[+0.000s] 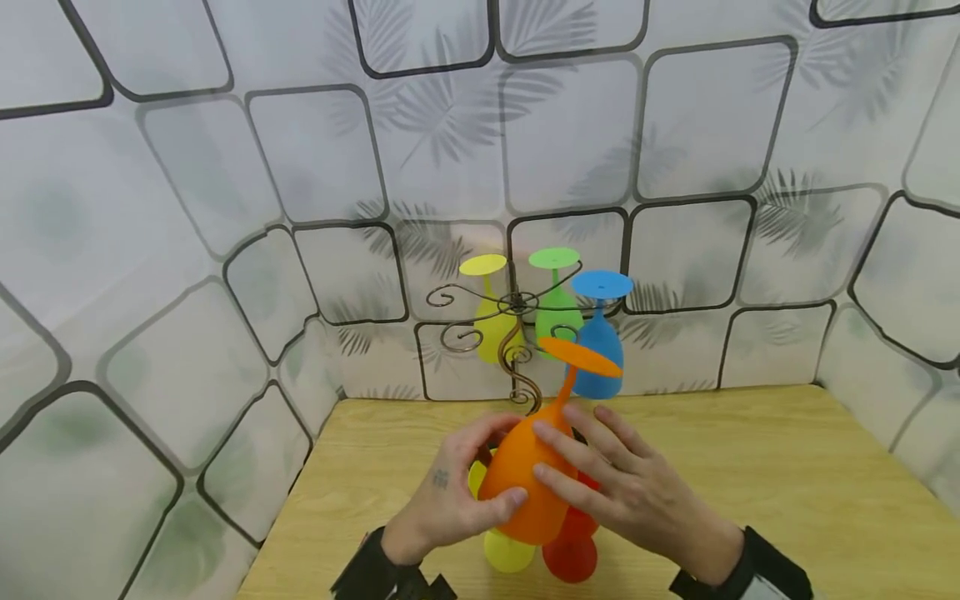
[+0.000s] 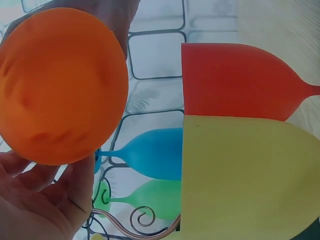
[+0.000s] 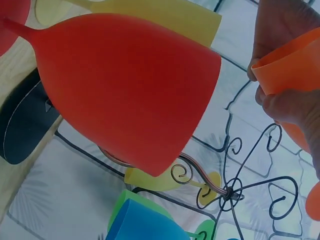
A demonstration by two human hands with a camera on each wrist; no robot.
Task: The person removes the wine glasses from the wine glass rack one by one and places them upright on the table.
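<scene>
An orange goblet is tilted with its foot up and its mouth downward, above the table. My left hand grips its bowl near the rim, thumb in front. My right hand lies against the other side, its long fingers nearly straight and touching the bowl. In the left wrist view the goblet's mouth faces the camera. Behind it a metal rack carries yellow, green and blue goblets, upside down. A red goblet and a yellow one stand upright below.
Both standing goblets are side by side on the wooden table, partly hidden by the orange one in the head view. The rack has curled arms spreading outward and a dark base. A patterned cloth wall surrounds the table's back and sides.
</scene>
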